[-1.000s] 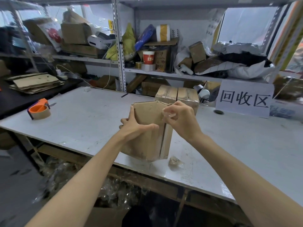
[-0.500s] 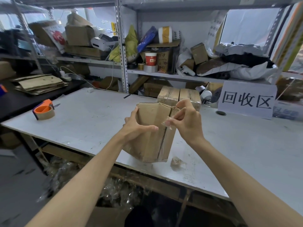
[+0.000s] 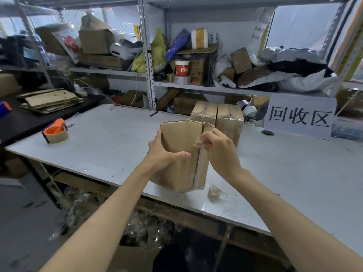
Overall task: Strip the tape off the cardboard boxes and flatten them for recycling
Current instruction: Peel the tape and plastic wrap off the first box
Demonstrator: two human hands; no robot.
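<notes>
The white worktop (image 3: 117,146) runs across the view. Two boxes still sealed (image 3: 218,114) stand side by side toward its back. In front of them, close to the near edge, is the cardboard box (image 3: 180,138) being worked on, standing on end and slightly tilted, its bottom apparently resting on the surface. The left hand (image 3: 163,154) grasps its left side, thumb laid across the near face and fingers wrapped behind the edge. The right hand (image 3: 220,152) has its fingers clenched on a strip of clear tape (image 3: 197,143), pinched where it lifts off the centre seam. A crumpled wad of tape (image 3: 215,193) lies just beside the box's lower right corner. The likely trouble is the thin tape snapping short under a sharp or sideways pull, leaving slivers along the seam, or lifting the paper face with it. Pulling toward the near edge could also drag the tilted box off the worktop if the left grip slackens.
</notes>
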